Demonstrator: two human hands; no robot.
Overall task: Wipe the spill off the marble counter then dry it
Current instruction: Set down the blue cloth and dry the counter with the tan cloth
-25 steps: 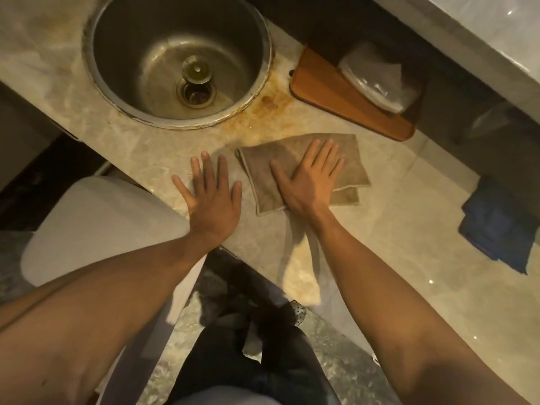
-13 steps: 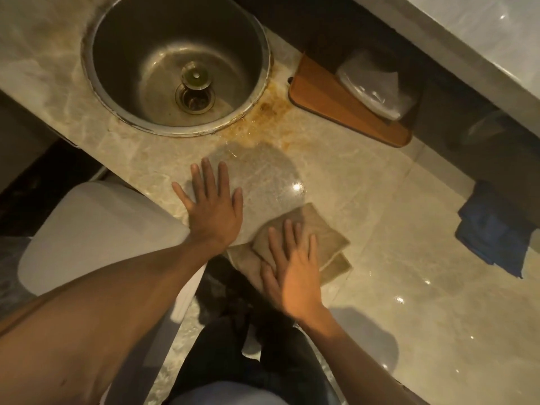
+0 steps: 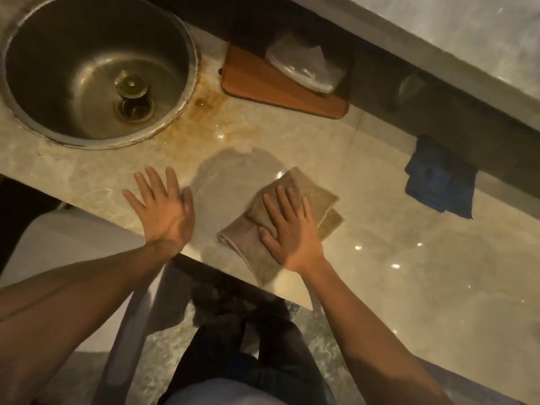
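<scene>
A folded beige cloth (image 3: 317,197) lies on the marble counter (image 3: 380,258) near its front edge. My right hand (image 3: 287,226) presses flat on the cloth, fingers spread. My left hand (image 3: 160,206) rests flat and open on the bare counter to the cloth's left. Between the hands and the sink is a dull wet patch (image 3: 233,176). Brown-orange staining (image 3: 201,112) runs along the counter beside the sink rim.
A round steel sink (image 3: 87,68) is set in the counter at the upper left. A wooden board (image 3: 263,80) with a plastic bag (image 3: 304,68) lies at the back. A blue cloth (image 3: 438,179) sits at the right. A white seat (image 3: 58,247) stands below the counter edge.
My right hand slid the beige cloth from beside the stain back toward the counter's front edge, then a little rightward and away again. My left hand stayed flat in place.
</scene>
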